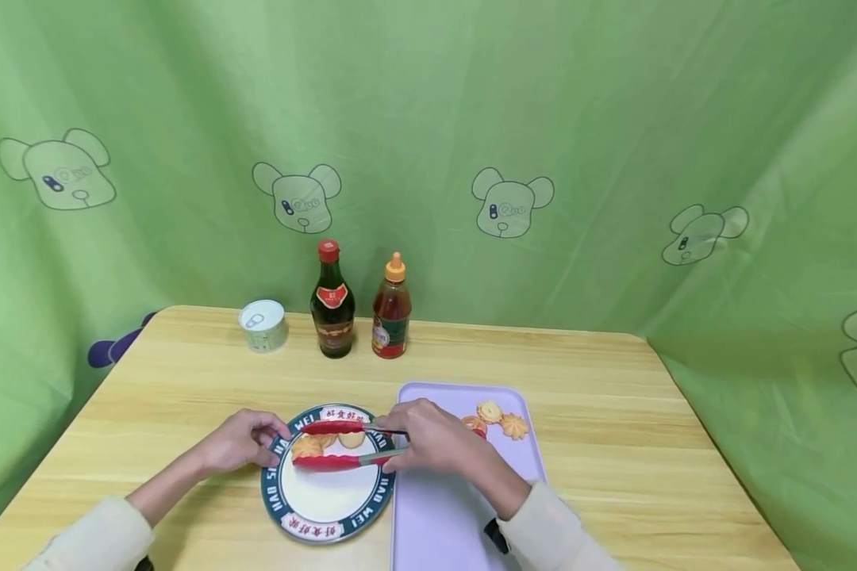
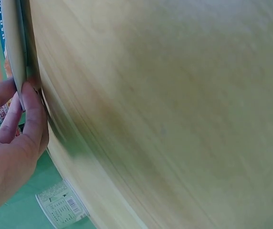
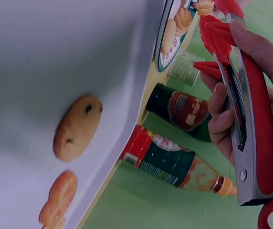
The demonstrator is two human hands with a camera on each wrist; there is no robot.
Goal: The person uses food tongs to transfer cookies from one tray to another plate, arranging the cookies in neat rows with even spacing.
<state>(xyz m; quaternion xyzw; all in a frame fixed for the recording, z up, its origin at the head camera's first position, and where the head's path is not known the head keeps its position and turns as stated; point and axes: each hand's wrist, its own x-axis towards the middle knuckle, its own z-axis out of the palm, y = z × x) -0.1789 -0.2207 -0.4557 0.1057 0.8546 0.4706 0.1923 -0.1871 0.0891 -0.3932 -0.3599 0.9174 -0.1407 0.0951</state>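
My left hand (image 1: 241,441) pinches the left rim of a round plate (image 1: 321,503) with a dark green lettered border; the left wrist view shows the plate rim (image 2: 13,52) between thumb and fingers. In my right hand (image 1: 424,434) I grip red-and-silver tongs (image 3: 258,129), spread apart over the plate. A golden ridged cookie (image 1: 305,446) lies between the tongs' red tips; whether they squeeze it I cannot tell. Beside it on the plate is a pale round cookie (image 1: 351,438), with another partly hidden.
A lilac tray (image 1: 436,523) stands right of the plate, with several cookies, among them a flower-shaped cookie (image 1: 514,426) and a dotted cookie (image 3: 79,128). Behind are a can (image 1: 263,327), a dark bottle (image 1: 333,313) and a sauce bottle (image 1: 391,317). A green curtain (image 1: 428,119) hangs beyond.
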